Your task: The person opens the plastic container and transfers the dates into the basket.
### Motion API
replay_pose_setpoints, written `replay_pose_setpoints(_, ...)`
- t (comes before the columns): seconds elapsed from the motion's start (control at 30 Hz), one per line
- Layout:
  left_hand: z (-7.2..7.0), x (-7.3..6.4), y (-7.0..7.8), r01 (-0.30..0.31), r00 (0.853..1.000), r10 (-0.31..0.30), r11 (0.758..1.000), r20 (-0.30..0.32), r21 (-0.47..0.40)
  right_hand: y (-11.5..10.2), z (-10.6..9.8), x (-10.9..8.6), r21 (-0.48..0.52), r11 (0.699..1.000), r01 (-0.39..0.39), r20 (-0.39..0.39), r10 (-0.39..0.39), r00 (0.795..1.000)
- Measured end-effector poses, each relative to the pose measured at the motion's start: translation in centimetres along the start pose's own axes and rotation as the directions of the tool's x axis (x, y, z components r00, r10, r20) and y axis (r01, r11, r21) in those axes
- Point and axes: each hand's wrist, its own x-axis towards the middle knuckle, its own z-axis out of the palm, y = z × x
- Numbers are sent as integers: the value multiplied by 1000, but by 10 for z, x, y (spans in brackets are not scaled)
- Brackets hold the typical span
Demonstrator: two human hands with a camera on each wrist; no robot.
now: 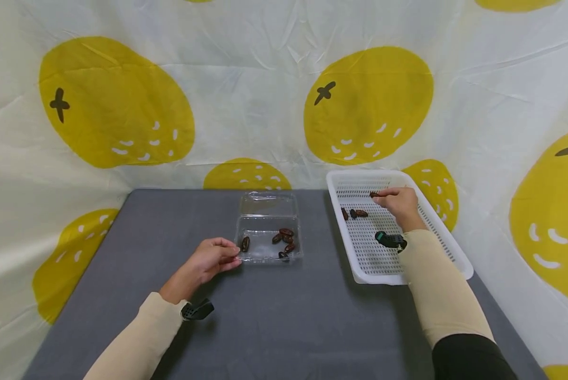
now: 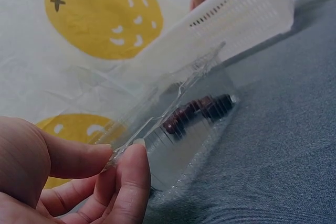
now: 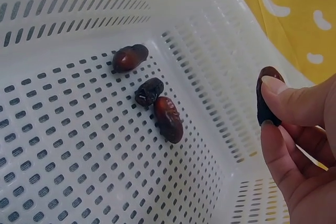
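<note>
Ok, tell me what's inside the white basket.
Three dates lie in the basket; the right hand holds another. From the head camera, the sleeve hides part of the floor.

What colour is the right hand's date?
The date is reddish brown, nearly black at one end; clearest in the right wrist view.

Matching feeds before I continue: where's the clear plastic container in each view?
Head: clear plastic container just below centre.
Left wrist: container across the middle, left hand pinching its edge.
Right wrist: not in it.
Shared landmark: white basket, right in head, upper right in left wrist, most of right wrist.
</note>
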Motion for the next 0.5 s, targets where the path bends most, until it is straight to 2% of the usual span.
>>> replay_pose_setpoints(0.23,-2,-2,-1,-1,1000,1,1000,-2,-2,4,0,-1,6,1000,-23,32,23,999)
replay_pose_setpoints(0.5,-2,-2,-2,-2,1000,2,1000,-4,-7,12,2,0,-65,997,-52,48,55,997)
